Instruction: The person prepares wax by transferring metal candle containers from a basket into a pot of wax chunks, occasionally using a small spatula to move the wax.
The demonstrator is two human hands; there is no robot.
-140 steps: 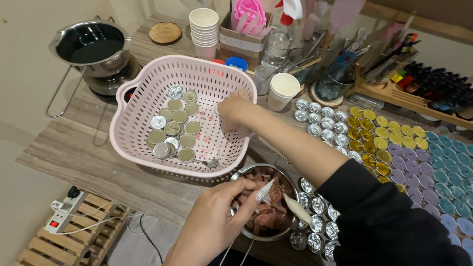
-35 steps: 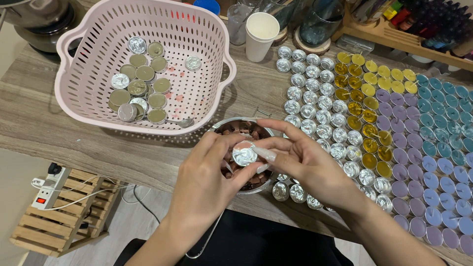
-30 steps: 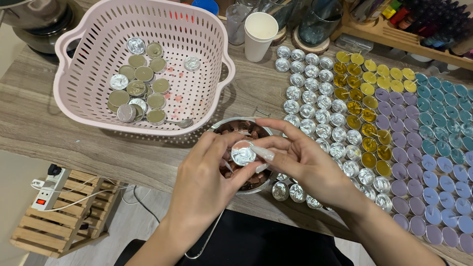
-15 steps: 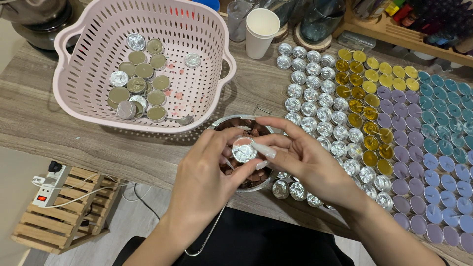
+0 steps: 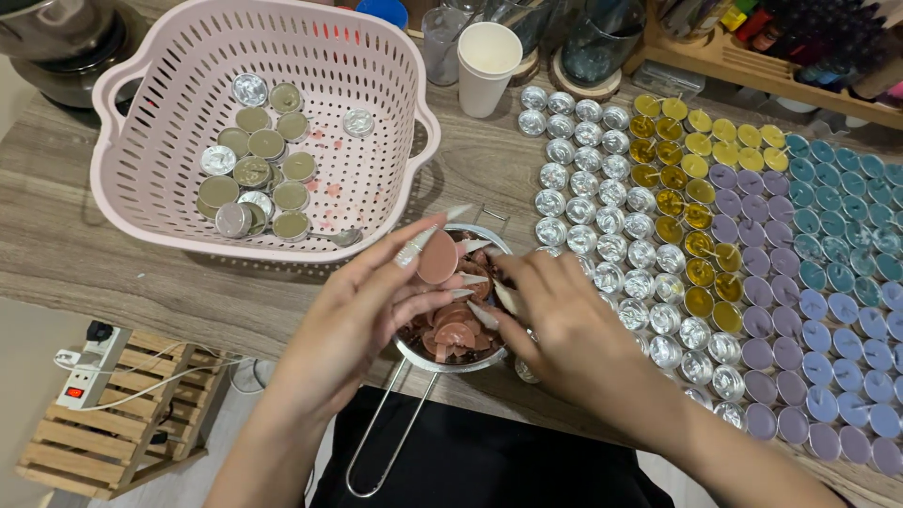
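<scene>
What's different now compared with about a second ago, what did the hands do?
The silver cup both hands held over the pot is no longer in view. The left hand now pinches a bare pinkish-brown wax disc, and the right hand has dropped to the pot's edge. The basket and the candle rows are unchanged.

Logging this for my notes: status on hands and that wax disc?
Left hand pinching brown wax disc over metal pot. Right hand at pot rim. Nothing blocking.
</scene>
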